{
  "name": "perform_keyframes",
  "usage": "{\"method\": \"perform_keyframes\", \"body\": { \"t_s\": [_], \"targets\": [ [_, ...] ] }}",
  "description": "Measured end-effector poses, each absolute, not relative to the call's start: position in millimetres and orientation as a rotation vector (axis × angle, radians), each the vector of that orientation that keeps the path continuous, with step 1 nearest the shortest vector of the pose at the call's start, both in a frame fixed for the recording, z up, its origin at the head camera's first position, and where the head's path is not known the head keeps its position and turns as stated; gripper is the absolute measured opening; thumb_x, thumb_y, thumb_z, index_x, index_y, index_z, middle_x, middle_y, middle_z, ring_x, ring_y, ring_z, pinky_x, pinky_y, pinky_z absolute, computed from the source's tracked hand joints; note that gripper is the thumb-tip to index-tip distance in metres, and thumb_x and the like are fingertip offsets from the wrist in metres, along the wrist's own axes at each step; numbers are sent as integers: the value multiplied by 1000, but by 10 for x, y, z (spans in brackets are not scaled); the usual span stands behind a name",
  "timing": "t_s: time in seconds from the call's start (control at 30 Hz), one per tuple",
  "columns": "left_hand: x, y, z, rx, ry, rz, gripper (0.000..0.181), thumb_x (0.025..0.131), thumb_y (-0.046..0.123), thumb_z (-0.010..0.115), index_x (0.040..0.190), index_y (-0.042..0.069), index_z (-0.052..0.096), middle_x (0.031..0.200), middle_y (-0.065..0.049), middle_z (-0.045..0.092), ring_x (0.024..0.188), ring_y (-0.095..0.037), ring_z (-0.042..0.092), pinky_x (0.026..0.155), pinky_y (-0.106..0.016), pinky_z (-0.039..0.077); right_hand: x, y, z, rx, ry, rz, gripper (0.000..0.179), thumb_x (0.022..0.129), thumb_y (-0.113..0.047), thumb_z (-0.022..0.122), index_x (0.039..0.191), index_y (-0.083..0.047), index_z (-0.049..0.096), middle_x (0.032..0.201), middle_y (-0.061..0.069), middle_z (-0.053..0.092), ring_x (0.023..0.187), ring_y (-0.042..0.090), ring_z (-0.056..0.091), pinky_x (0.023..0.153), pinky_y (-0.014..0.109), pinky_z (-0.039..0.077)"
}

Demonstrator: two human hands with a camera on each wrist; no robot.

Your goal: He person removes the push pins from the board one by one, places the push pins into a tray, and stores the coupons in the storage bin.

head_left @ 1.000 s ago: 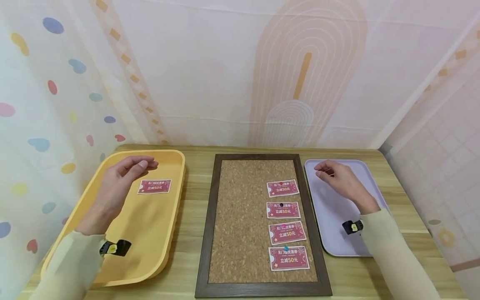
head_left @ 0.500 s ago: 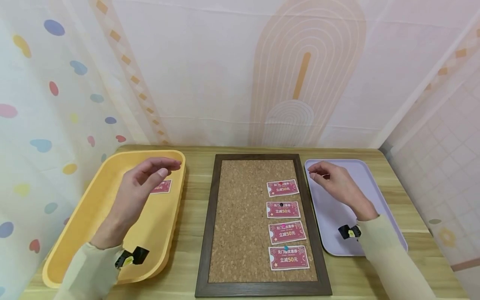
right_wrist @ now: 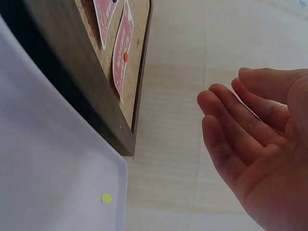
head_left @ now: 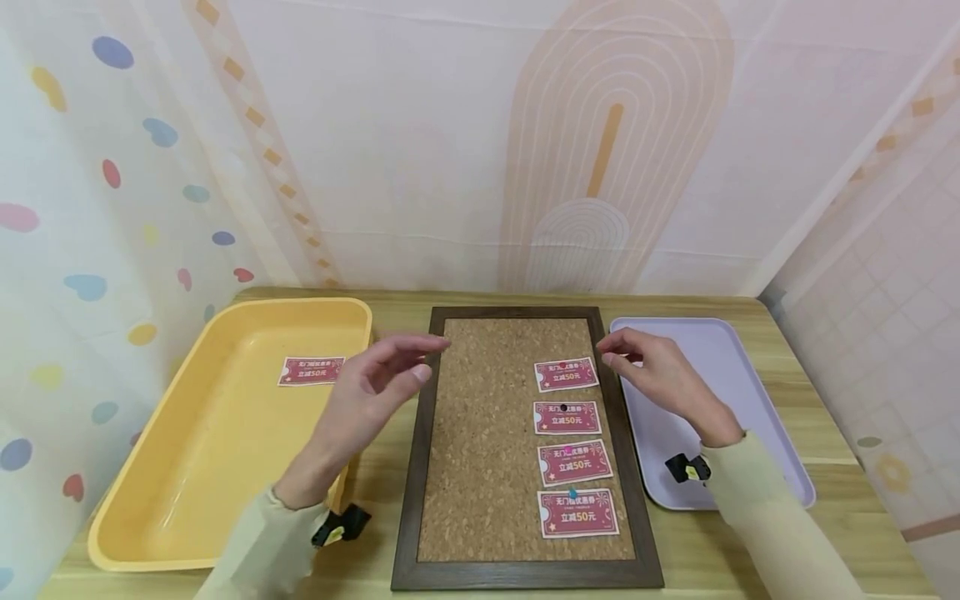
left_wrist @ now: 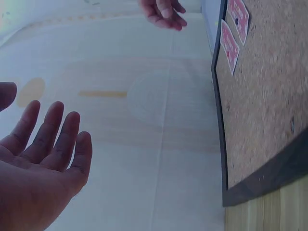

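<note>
My left hand [head_left: 367, 400] hovers between the yellow tray and the left frame bar of a cork board [head_left: 487, 433], fingers extended and nothing held. My right hand [head_left: 660, 375] is over the left edge of the lilac tray [head_left: 667, 475], its fingertips at the board's right frame. In the right wrist view its palm [right_wrist: 269, 168] shows bare, fingers gently bent. Several red paper coupons run down the board's right side, the top coupon [head_left: 566, 377] with a red pushpin [right_wrist: 125, 57] and the bottom coupon [head_left: 577, 517] with a blue pushpin [head_left: 573, 493].
Left of the board stands the deep yellow tray [head_left: 217, 400], with one loose coupon [head_left: 311, 372] inside. A small yellow pushpin head [right_wrist: 106, 198] lies in the lilac tray. Patterned curtain [head_left: 412, 167] hangs behind the wooden table [head_left: 393, 325].
My left hand has moved right, from over the yellow tray to the board's left frame. The right hand has drifted slightly left towards the board.
</note>
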State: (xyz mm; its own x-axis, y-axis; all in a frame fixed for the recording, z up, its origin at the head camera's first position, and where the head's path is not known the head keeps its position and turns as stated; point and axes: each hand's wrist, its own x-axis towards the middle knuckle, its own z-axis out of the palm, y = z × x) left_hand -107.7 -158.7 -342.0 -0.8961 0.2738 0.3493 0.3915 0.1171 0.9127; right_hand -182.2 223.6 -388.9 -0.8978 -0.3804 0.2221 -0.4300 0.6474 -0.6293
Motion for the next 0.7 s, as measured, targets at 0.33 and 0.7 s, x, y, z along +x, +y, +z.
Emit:
{"method": "perform_keyframes", "body": {
  "t_s": [0.33, 0.7],
  "targets": [
    [-1171, -1109, -3527, -753, -2539, -1582, 35, 99, 22, 67, 133, 12, 66, 139, 1, 64, 133, -21, 54, 112, -52, 40, -1847, 2155, -3902, 809, -2857, 988, 27, 99, -9, 69, 123, 3, 70, 112, 15, 73, 99, 26, 68, 89, 51, 55],
    [-1374, -694, -3679, -831, -2789, -1460, 44, 99, 29, 69, 140, 17, 62, 148, -1, 57, 139, -27, 50, 111, -54, 41, -2018, 2032, -3994, 906, -2930, 913, 31, 99, -5, 67, 130, 2, 67, 124, 18, 70, 108, 32, 65, 92, 50, 53]
  ]
}}
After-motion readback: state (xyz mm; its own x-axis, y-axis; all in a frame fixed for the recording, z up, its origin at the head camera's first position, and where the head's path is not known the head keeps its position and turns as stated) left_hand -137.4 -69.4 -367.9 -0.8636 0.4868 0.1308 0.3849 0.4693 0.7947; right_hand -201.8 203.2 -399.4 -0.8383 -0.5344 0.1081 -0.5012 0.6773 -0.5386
